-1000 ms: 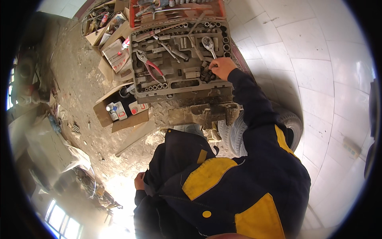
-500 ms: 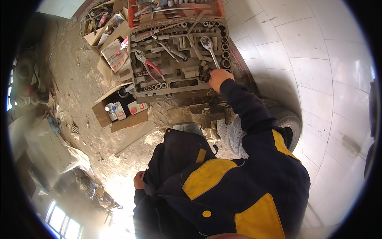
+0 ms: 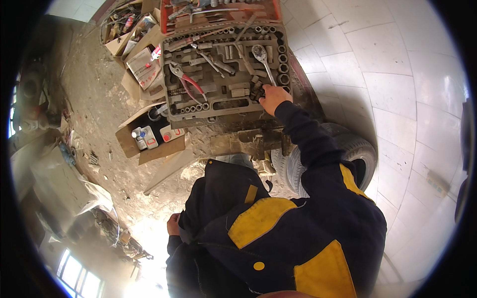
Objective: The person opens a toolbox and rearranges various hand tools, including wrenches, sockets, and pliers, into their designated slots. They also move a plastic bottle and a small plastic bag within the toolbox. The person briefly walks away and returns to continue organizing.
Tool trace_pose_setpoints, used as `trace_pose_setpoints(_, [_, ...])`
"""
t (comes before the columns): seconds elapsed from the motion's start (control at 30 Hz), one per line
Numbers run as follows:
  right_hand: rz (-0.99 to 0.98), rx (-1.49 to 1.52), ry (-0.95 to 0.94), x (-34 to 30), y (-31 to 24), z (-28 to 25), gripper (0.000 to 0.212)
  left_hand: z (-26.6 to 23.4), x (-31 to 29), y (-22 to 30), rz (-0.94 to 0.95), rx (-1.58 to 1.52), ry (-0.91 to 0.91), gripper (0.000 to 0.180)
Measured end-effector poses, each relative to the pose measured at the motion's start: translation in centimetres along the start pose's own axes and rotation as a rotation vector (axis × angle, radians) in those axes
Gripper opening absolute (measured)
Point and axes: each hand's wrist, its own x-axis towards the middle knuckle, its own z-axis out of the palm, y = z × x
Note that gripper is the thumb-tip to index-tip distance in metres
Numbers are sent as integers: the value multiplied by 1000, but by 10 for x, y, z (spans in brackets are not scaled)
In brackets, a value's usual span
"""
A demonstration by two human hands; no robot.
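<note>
My right hand [image 3: 276, 99] reaches into the lower right of a dusty grey socket-set case [image 3: 198, 115]. Its fingers are bent down among small dark pieces [image 3: 257, 91], and whatever lies under the fingertips is hidden. A ratchet wrench [image 3: 260, 52] rests in the case with its handle end beside or under this hand; I cannot tell whether the hand grips it. Red-handled pliers [image 3: 188, 81] lie across the left part of the case. My left hand [image 3: 173, 224] hangs low at my left side, partly covered by my dark jacket, its fingers hidden.
Beyond the case is its red lid [image 3: 223, 19] with more tools. A cardboard box [image 3: 130, 143] of bottles stands at the left, with other open cartons [image 3: 141, 69] farther off. Tyres [image 3: 355, 151] lie under my right arm, beside a tiled white surface [image 3: 387, 94].
My right hand has shifted very slightly left over the small dark pieces, its fingers still bent. The ratchet wrench, pliers and left hand stay where they were.
</note>
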Motion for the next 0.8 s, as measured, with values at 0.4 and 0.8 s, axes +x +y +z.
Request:
trace_pose_setpoints(0.4, [7,297,80,6,3,-1,28,1,-1,3,-37,-6,-28,22])
trace_pose_setpoints(0.8, [-94,307,277,10,18,13,49,1,-2,3,-22,-6,-11,21])
